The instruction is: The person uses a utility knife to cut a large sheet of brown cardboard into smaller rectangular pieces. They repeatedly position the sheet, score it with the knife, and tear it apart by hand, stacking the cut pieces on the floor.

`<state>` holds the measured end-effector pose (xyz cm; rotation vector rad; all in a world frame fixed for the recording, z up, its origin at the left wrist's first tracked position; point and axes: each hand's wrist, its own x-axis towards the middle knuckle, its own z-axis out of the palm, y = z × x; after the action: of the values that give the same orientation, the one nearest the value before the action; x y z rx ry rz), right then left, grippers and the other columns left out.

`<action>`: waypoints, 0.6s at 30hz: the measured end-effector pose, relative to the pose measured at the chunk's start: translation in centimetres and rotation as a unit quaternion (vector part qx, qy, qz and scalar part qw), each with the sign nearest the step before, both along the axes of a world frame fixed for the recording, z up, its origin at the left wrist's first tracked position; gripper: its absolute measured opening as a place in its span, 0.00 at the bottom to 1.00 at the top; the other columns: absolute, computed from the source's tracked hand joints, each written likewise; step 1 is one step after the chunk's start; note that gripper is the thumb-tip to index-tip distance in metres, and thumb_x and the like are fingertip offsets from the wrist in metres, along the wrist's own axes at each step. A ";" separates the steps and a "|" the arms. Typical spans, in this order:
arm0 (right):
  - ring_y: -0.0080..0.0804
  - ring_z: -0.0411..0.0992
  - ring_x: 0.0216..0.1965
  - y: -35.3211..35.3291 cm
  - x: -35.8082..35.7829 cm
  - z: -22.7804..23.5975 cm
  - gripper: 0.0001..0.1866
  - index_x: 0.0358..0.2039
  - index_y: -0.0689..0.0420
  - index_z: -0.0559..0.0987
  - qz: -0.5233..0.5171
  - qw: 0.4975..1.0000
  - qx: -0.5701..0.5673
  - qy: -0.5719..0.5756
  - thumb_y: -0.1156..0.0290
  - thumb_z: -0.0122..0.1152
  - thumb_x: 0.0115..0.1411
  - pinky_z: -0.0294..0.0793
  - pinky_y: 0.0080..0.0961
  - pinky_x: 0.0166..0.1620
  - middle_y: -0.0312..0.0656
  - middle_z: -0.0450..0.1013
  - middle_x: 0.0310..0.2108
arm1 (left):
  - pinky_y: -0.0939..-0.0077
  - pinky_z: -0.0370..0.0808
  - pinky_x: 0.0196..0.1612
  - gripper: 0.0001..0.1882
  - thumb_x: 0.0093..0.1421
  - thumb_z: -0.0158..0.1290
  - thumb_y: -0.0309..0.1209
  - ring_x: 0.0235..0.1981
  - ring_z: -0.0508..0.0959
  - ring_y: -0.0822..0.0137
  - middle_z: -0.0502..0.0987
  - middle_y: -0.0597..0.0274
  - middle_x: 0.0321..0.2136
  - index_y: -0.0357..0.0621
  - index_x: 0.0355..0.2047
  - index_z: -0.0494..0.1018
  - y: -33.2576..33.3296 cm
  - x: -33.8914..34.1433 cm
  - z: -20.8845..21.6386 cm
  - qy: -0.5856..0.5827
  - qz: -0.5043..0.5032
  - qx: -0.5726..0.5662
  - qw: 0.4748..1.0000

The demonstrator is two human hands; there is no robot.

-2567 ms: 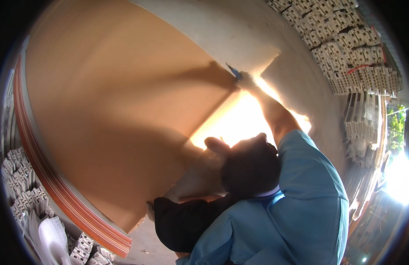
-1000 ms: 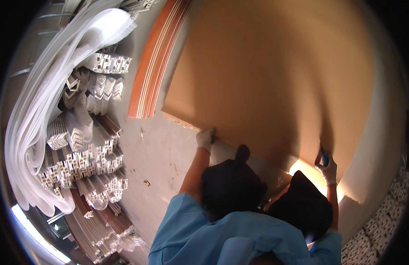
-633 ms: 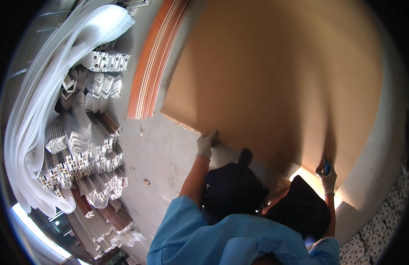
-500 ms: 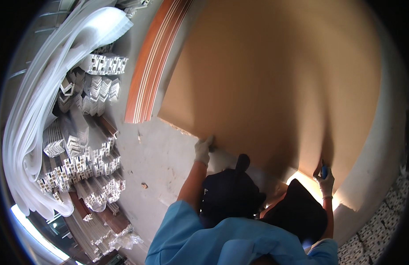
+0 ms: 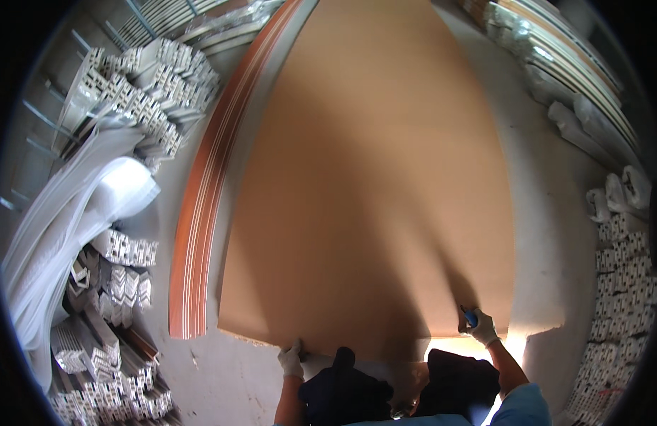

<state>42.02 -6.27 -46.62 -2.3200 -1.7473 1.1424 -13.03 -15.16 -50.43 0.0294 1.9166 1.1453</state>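
A large flat brown cardboard sheet [image 5: 371, 177] spreads out before me on the grey floor, its near edge ragged at the left. My left hand [image 5: 291, 362], in a whitish glove, is closed at that near edge, the fingertips partly hidden in shadow. At the near right part of the sheet, my gloved right hand [image 5: 485, 329] grips what looks like a blue utility knife [image 5: 471, 317], its thin dark tip pointing away from me over the cardboard. My dark-clad knees [image 5: 460, 383] are just short of the near edge, between my arms.
Long reddish-brown strips with pale lines [image 5: 201, 234] lie left of the sheet. Beyond them are stacked white profiles [image 5: 129, 248] and draped white foam sheeting [image 5: 66, 213]. More stacked profiles [image 5: 620, 305] and wrapped lengths [image 5: 570, 64] line the right side. Bright light falls near my knees.
My view has tilted up and shifted, so more of the sheet and the right-hand stacks show. Both hands now appear lower in the picture, still at the near edge; the right still holds the blue knife.
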 end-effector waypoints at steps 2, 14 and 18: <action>0.39 0.77 0.34 0.1 -0.3 0.5 0.29 0.35 0.55 0.75 -0.013 1.000 -0.009 -0.003 0.58 0.79 0.35 0.75 0.33 0.39 0.44 0.77 0.30 | 0.74 0.71 0.22 0.16 0.55 0.62 0.32 0.23 0.75 0.69 0.78 0.61 0.28 0.34 0.40 0.75 0.0 -0.3 -0.4 0.010 -0.006 0.016 1.000; 0.44 0.76 0.38 0.7 -1.4 3.1 0.29 0.41 0.51 0.75 -0.055 0.998 -0.020 0.013 0.56 0.73 0.38 0.74 0.38 0.42 0.44 0.77 0.34 | 0.67 0.76 0.26 0.18 0.59 0.58 0.32 0.28 0.78 0.63 0.78 0.57 0.34 0.34 0.46 0.72 0.4 -2.1 -0.5 0.094 -0.215 -0.089 0.968; 0.45 0.76 0.38 0.4 -1.3 3.4 0.22 0.37 0.50 0.75 -0.074 0.997 -0.009 0.016 0.59 0.71 0.41 0.73 0.40 0.41 0.43 0.77 0.33 | 0.67 0.76 0.27 0.18 0.59 0.58 0.32 0.28 0.78 0.63 0.78 0.57 0.33 0.34 0.46 0.72 3.8 -0.4 0.5 0.115 -0.289 -0.125 0.942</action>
<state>40.68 -5.90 -43.24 -2.3820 -1.5307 1.1681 -13.41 -11.39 -49.90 0.5714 2.0479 0.5161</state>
